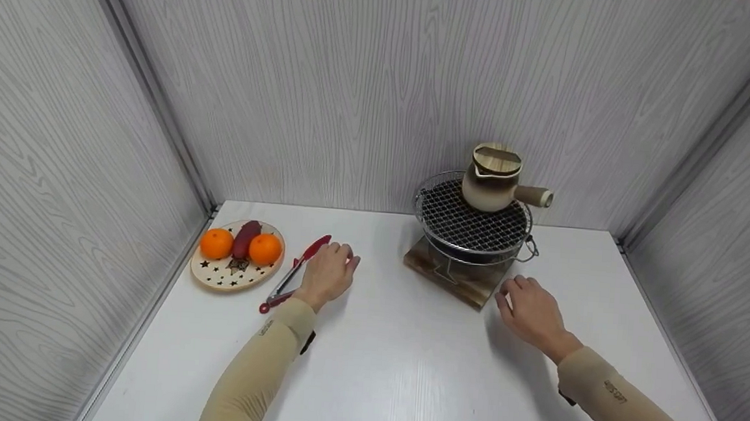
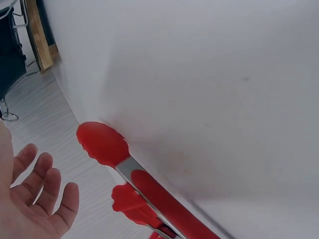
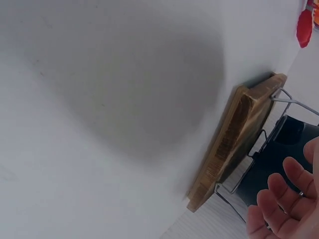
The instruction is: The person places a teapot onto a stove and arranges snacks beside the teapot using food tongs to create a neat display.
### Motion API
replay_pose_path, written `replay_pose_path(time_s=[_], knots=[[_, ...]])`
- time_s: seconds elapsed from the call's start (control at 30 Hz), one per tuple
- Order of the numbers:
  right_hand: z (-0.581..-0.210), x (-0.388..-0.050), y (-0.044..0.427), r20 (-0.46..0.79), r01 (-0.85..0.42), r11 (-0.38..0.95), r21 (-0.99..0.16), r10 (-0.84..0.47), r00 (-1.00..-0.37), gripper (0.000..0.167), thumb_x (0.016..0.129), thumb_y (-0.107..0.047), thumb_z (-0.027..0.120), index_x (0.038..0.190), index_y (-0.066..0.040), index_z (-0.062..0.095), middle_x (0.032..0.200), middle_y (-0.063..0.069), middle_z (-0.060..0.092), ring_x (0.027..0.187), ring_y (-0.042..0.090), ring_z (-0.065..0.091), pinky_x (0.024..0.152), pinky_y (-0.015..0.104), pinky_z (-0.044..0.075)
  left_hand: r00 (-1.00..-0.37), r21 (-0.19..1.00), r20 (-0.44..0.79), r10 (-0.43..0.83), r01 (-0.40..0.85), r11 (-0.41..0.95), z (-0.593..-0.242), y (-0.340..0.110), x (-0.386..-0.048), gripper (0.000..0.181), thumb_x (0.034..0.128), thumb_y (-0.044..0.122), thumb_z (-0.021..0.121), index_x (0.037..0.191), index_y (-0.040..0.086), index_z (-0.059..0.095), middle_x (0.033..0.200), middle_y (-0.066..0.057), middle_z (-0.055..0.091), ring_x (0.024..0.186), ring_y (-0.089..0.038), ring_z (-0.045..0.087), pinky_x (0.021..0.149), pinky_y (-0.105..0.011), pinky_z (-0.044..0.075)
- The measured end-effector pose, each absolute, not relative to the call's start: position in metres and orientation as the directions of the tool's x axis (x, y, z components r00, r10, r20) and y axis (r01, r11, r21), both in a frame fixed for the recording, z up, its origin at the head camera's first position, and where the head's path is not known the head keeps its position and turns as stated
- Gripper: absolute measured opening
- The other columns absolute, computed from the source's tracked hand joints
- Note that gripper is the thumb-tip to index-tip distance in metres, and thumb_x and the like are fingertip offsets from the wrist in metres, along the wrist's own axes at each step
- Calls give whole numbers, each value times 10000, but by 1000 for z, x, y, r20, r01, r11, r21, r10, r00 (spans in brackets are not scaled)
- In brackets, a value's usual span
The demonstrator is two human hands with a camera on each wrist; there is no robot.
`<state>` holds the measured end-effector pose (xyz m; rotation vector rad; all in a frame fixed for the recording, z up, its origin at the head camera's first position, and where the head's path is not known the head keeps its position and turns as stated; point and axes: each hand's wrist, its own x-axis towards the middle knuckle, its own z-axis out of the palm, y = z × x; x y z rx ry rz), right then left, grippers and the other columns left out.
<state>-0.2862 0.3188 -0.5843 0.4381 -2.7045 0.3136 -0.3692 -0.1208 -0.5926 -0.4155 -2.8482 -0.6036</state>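
My left hand [image 1: 330, 274] hovers beside a pair of red-and-silver tongs [image 1: 294, 271] lying on the table, its fingers loosely bent with nothing in them. The left wrist view shows the red scalloped tips of the tongs [image 2: 102, 144] apart from that hand [image 2: 40, 199]. To the right, my right hand [image 1: 531, 311] is held above the table near the front corner of a wooden board [image 1: 449, 273]. Its fingers are relaxed and hold nothing. A round grill with a wire mesh [image 1: 459, 222] stands on the board. On the mesh sits a lidded teapot [image 1: 490, 185] with a side handle.
At the left, a star-patterned plate [image 1: 221, 282] bears two oranges [image 1: 216, 244] and a dark red sweet-potato-like piece [image 1: 246, 240] between them. White wood-grain panels [image 1: 356, 92] enclose the white table [image 1: 398, 368] at the back and both sides.
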Motion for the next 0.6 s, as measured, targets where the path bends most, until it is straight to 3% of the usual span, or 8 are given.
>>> replay_pose_path(time_s=[0.33,0.6], knots=[[-603,-290,309,385,-390,918,-67,-337,-859,202,1026,-244,754,1034,-52,693,979,146,685,931,366,628,803,536,563,-972,402,196,127,198,894,-599,-145,-364,343,1163,406,594,1261,93,695,1244,-137,702,1172,-342,624,1092,-501,581],[-615,-295,301,318,-402,915,-24,-374,-871,278,1065,-332,722,1097,-66,652,1056,158,677,1028,372,586,907,554,509,-976,357,201,86,155,921,-611,-164,-359,354,1145,433,618,1234,97,686,1213,-156,700,1132,-364,605,1019,-490,564]])
